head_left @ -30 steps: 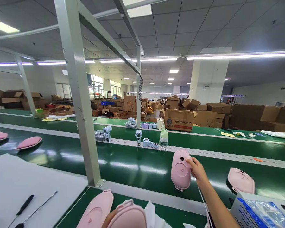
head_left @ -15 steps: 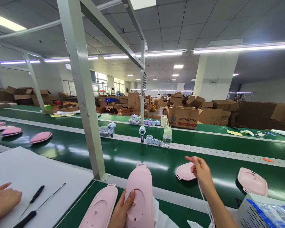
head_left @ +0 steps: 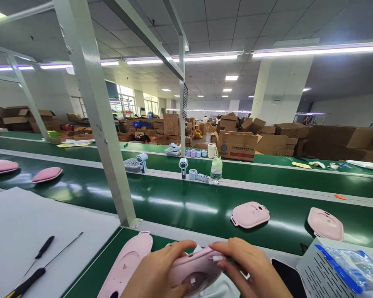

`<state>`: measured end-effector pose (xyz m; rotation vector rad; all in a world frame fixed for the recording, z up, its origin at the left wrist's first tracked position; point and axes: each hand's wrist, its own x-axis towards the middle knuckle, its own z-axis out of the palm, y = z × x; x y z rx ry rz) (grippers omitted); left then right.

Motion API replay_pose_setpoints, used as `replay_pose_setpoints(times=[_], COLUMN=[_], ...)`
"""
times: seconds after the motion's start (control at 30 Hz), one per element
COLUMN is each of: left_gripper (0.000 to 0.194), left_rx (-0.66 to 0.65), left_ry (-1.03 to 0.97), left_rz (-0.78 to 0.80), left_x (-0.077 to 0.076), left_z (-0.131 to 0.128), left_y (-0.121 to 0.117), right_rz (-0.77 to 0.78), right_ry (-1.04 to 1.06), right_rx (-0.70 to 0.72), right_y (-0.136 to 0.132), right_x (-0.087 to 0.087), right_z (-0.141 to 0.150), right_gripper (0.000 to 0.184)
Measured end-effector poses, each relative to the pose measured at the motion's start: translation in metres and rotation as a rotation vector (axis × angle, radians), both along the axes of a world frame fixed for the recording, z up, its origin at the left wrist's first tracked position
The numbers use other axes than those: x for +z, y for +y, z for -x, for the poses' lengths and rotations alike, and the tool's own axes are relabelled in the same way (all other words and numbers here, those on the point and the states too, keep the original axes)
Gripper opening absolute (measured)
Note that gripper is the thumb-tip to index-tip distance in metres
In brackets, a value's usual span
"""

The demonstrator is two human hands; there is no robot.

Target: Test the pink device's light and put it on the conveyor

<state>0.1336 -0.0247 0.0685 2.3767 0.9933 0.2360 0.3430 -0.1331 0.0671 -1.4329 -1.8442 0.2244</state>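
Observation:
My left hand (head_left: 161,269) is closed around a pink oval plastic housing (head_left: 195,267), tilted with its edge up and a round recess facing me. In my right hand (head_left: 251,267), a small white cable plug (head_left: 218,258) is pinched against the edge of that housing. Whether the plug is inserted cannot be made out. Left of my hands, another long pink housing (head_left: 127,258) lies on the green bench. White cloth or bag material shows beneath the held piece.
Two pink housings, one near (head_left: 251,215) and one farther right (head_left: 325,224), lie on the green belt (head_left: 174,207). A metal post (head_left: 96,124) rises at left. Screwdrivers (head_left: 34,277) rest on the white sheet. A perforated box (head_left: 317,269) and dark phone-like slab (head_left: 287,278) are at right.
My right hand has come in from over the belt, bringing the cable plug to the housing. My left hand has tilted the housing. Another person's hand at far left has left view.

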Motion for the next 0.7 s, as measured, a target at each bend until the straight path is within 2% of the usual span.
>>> replay_pose_setpoints(times=[0.07,0.17,0.27,0.4,0.5,0.57,0.7], left_gripper=[0.066,0.074,0.081,0.099,0.097,0.099,0.097], left_rx=[-0.023,-0.141,-0.229,-0.282,-0.368,-0.448,-0.553], left_ry=[0.17,0.276,0.334,0.4,0.514,0.519,0.562], left_rz=[-0.1,-0.261,-0.351,-0.429,-0.568,-0.67,-0.748], left_x=[0.006,0.012,0.016,0.019,0.018,0.015,0.014], left_z=[0.001,0.001,0.002,-0.002,-0.005,-0.006,-0.006], left_y=[0.001,-0.002,-0.007,-0.011,-0.011,-0.009,-0.008], right_rz=[0.012,-0.013,-0.069,-0.172,-0.268,-0.279,-0.154], right_ry=[-0.132,-0.27,-0.301,-0.318,-0.395,-0.422,-0.385], right_rx=[0.015,0.016,-0.014,-0.011,-0.039,-0.05,-0.021], right_y=[0.002,0.008,0.012,0.014,0.018,0.021,0.028], right_x=[-0.004,-0.01,-0.013,-0.02,-0.031,-0.039,-0.046], right_z=[0.005,0.014,0.019,0.024,0.032,0.038,0.05], right_gripper=[0.021,0.019,0.022,0.02,0.018,0.019,0.021])
